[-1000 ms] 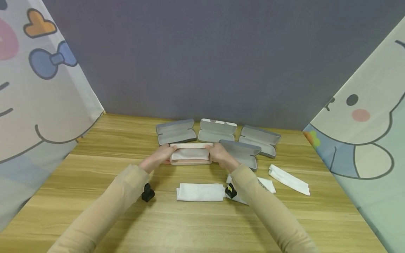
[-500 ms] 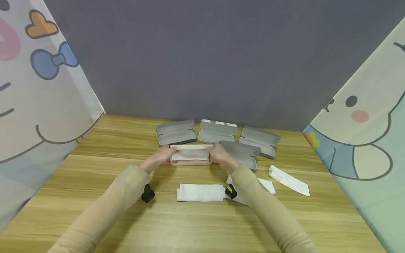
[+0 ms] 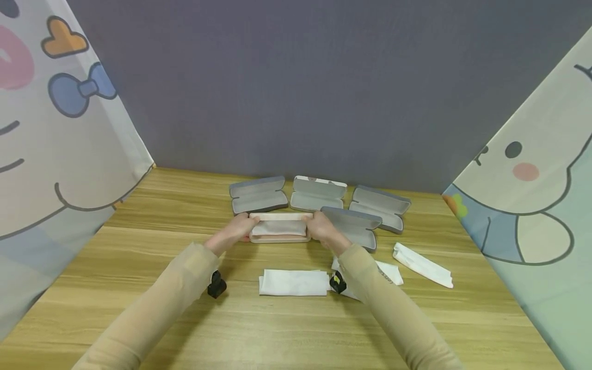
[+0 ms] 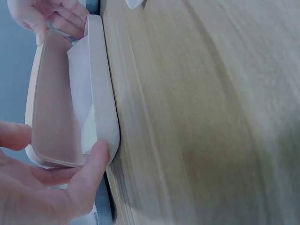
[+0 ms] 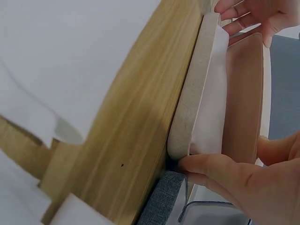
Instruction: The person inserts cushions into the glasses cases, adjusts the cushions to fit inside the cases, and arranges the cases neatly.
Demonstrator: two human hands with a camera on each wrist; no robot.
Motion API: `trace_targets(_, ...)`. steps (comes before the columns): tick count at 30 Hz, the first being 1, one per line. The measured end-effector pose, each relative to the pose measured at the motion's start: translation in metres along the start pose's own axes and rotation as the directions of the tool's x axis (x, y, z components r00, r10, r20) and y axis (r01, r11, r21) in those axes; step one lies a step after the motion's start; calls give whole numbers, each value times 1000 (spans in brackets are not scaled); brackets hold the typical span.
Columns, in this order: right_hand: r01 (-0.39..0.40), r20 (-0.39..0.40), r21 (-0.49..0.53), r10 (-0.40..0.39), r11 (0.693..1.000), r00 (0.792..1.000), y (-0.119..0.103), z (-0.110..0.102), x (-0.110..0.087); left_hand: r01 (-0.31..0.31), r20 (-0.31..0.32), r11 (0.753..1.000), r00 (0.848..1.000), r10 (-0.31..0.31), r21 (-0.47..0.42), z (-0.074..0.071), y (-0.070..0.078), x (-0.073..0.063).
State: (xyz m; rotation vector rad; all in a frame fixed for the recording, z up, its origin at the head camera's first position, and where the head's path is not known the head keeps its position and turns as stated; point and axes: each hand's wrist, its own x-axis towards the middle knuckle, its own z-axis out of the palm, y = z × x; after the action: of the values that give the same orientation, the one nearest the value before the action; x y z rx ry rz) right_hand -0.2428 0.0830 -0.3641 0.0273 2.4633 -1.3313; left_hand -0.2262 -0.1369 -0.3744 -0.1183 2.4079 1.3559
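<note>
A beige glasses case (image 3: 279,239) with a pinkish lining sits on the table, its lid raised partway. Inside its base lies a folded white cloth (image 3: 279,227). At the case's left end my left hand (image 3: 237,228) grips it; in the left wrist view one fingertip presses the front wall and the thumb is on the lid edge. My right hand (image 3: 322,227) grips the opposite end, with its thumb on the lid (image 5: 243,93) and fingers at the base. Nearest to the right hand is a grey glasses case (image 3: 353,226), lying open.
Behind stand two grey glasses cases, one at left (image 3: 259,198) and one at right (image 3: 379,205), with a white patterned case (image 3: 319,195) between them, all open. Nearer lie a folded white cloth (image 3: 294,282), a partly hidden printed cloth (image 3: 390,272) and a narrow folded cloth (image 3: 423,264).
Both hands keep their grip on the beige glasses case, and its lid stays partway up. Only a slight shift of the whole head view shows.
</note>
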Motion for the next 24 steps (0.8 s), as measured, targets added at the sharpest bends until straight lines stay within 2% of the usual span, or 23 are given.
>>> trace_targets(8,17,9,33,-17,999,1000,1,0,-1,1,-3,1000,1000,-1,-8,0,-1,0)
trace_targets(24,-4,-1,-1,4,1000,1000,1,0,-1,-14,-15,1000,1000,14,-15,1,-2,0)
